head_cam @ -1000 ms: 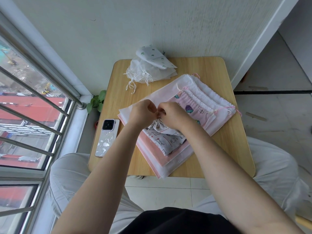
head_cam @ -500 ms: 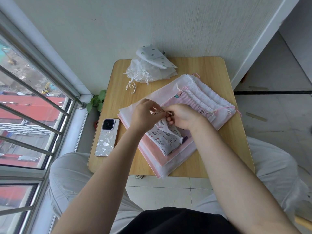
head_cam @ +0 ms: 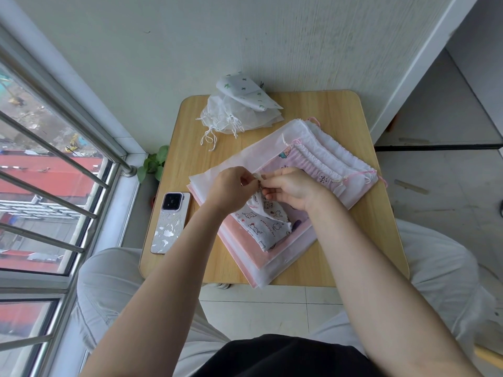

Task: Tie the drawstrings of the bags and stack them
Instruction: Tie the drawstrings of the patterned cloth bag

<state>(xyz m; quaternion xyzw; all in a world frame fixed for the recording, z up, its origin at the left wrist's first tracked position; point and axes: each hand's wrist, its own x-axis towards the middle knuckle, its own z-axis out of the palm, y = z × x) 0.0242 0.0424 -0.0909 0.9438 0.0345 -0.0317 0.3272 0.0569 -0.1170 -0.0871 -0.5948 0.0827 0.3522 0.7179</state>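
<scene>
A small grey bag with a cat print (head_cam: 265,224) lies on top of a stack of larger white and pink drawstring bags (head_cam: 321,161) in the middle of the wooden table (head_cam: 334,110). My left hand (head_cam: 231,189) and my right hand (head_cam: 292,186) meet at the small bag's gathered mouth. Both pinch its thin white drawstring (head_cam: 258,176) between their fingertips. The cord's ends are hidden by my fingers. A separate heap of white bags with loose cords (head_cam: 234,115), topped by a green-leaf printed one, sits at the table's back left.
A phone in a patterned case (head_cam: 170,223) lies by the table's left edge. A wall runs behind the table, and a barred window (head_cam: 54,170) is to the left. A small green plant (head_cam: 153,164) stands beside the table. My knees in grey trousers flank the near edge.
My hands rose slightly and shifted along the small bag's mouth while working its drawstring. The grey bag turned a little on the stack.
</scene>
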